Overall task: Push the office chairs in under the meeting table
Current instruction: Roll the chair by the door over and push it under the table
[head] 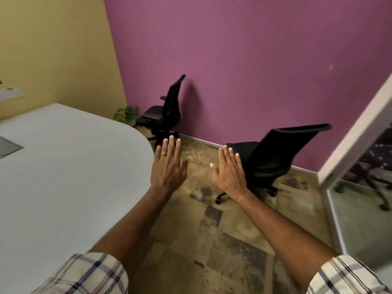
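Observation:
The white meeting table (63, 166) with a rounded end fills the left. Two black office chairs stand away from it by the purple wall. The near chair (275, 153) is right of centre, its seat facing the table. The far chair (167, 111) stands in the corner. My left hand (168, 166) and my right hand (230, 172) are stretched out flat, palms down, fingers apart, holding nothing. My right hand hovers in front of the near chair's seat without touching it. My left hand is just past the table's rounded end.
A small green plant (125, 115) sits in the corner beside the far chair. A glass partition with a white frame (350, 145) closes off the right side, another chair visible behind it. Patterned brown carpet (212, 230) lies between table and chairs.

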`<state>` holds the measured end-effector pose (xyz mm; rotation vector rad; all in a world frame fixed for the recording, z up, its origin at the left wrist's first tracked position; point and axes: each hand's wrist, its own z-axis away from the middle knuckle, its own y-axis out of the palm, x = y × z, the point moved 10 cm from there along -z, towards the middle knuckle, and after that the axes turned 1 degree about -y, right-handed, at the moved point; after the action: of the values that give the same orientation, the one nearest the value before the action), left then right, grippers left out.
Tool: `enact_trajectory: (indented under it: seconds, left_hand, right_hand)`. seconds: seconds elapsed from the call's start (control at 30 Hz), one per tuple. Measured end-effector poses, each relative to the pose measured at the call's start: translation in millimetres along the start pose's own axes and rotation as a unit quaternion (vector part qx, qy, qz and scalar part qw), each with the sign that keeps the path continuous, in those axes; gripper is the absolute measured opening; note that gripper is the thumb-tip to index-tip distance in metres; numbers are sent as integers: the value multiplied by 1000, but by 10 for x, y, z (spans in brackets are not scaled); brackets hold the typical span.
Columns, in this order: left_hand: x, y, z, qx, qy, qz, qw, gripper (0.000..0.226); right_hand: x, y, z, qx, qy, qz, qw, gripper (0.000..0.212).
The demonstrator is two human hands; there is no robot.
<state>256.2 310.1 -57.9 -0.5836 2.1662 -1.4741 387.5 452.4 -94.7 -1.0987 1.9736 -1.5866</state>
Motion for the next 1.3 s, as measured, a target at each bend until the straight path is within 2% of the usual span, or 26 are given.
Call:
enact_trajectory:
  seconds: [0.2, 0.43, 0.57, 0.73, 0.93, 1.3]
  left_hand:
    - [-1068, 76, 305, 13, 65, 28, 997, 71]
    - [-1782, 191, 398, 34, 108, 42, 993, 73]
    - [-2576, 156, 223, 33, 186, 69, 979, 72]
    - [-2842, 207, 55, 40, 214, 64, 974, 71]
    - [-3486, 311, -317, 50, 279, 72, 956, 73]
    - [-4073, 627, -749, 64, 289, 74, 952, 73]
  right_hand:
    - [-888, -414, 661, -17, 54, 27, 998, 68]
    - [-1398, -593, 1066, -38, 93, 20, 995, 67]
    - [-2056, -897, 1282, -92, 162, 37, 982, 67]
    - [-2304, -1018, 1291, -102, 176, 22, 979, 67]
    - [-2874, -1202, 1191, -115, 225, 17, 968, 70]
    - [-3435, -1216, 806, -94, 208, 34, 973, 68]
